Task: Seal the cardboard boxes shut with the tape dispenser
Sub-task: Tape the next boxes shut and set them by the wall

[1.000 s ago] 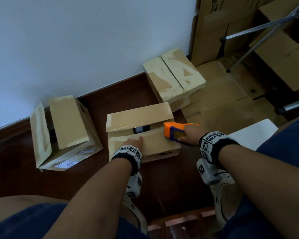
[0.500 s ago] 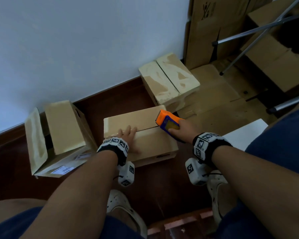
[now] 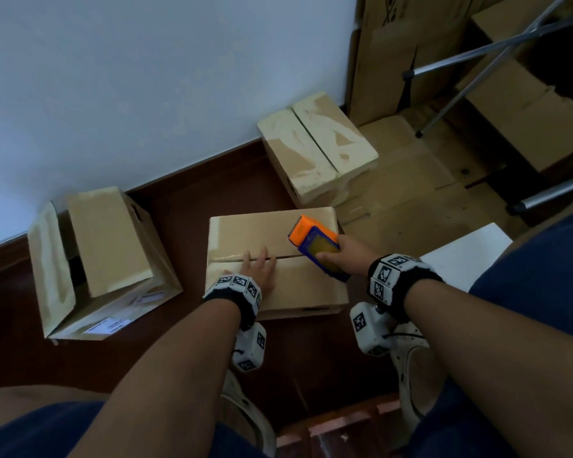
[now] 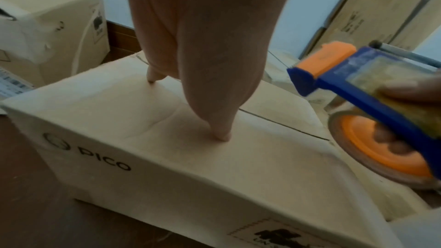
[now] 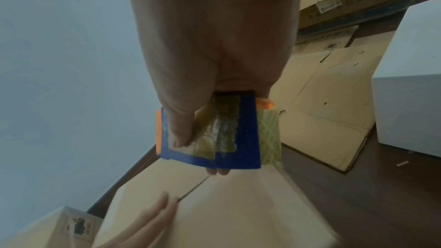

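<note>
Cardboard PICO box (image 3: 275,259) flaps lay closed, seam untaped; left hand (image 3: 257,271) pressed flat on them, right hand (image 3: 348,256) grasped tape dispenser (image 3: 315,244). Sealing pending.

Two bare forearms reach forward and down, each wrist wrapped in a black band with square black-and-white markers. The left hand (image 3: 257,271) lies palm down, fingers (image 4: 220,129) straight and slightly spread, their tips pressing on the surface beneath. The right hand (image 3: 349,251) is held a little higher and to the right, fingers and thumb curled around a blue and orange tape dispenser (image 3: 315,241).
</note>
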Tool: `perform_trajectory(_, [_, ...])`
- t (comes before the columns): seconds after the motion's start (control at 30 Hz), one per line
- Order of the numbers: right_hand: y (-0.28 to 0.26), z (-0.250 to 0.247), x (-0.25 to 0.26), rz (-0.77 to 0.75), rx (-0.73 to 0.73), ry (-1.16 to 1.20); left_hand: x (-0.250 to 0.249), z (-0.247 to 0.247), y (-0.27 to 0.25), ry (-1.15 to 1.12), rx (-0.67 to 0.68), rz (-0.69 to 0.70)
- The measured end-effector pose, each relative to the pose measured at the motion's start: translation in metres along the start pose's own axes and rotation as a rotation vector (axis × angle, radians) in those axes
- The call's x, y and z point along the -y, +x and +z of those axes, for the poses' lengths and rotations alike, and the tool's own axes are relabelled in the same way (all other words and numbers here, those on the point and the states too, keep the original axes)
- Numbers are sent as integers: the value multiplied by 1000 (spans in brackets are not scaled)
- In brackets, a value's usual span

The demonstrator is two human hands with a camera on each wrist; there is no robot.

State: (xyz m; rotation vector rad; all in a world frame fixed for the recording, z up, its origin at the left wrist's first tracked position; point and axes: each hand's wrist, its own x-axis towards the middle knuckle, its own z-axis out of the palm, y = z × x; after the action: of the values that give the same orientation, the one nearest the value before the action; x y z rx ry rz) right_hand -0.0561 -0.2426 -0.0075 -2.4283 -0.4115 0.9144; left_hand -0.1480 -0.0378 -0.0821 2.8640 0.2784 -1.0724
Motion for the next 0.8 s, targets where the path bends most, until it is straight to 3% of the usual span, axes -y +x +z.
perform_trajectory(0.2, [-7, -4, -1, 7, 80, 34, -13, -24, -10, -87, 75, 184])
perform_trajectory(0.23, [-8, -5, -2, 9, 102, 31, -7, -31, -8, -231, 27, 192])
perform_trajectory(0.33, [-12, -6, -1, -20, 120, 14, 10, -47, -13, -828, -305, 81])
perform_trajectory(0.37, [-13, -6, 0, -40, 118, 14, 12, -51, -17, -1020, -336, 66])
perform_trajectory(0.53, [-17, -8, 12, -75, 93, 47, -9, -63, -37, -1636, -135, 171])
perform_trajectory(0.8, [-18, -7, 18, -74, 163, 104, 7, -68, -46, -1829, 67, 66])
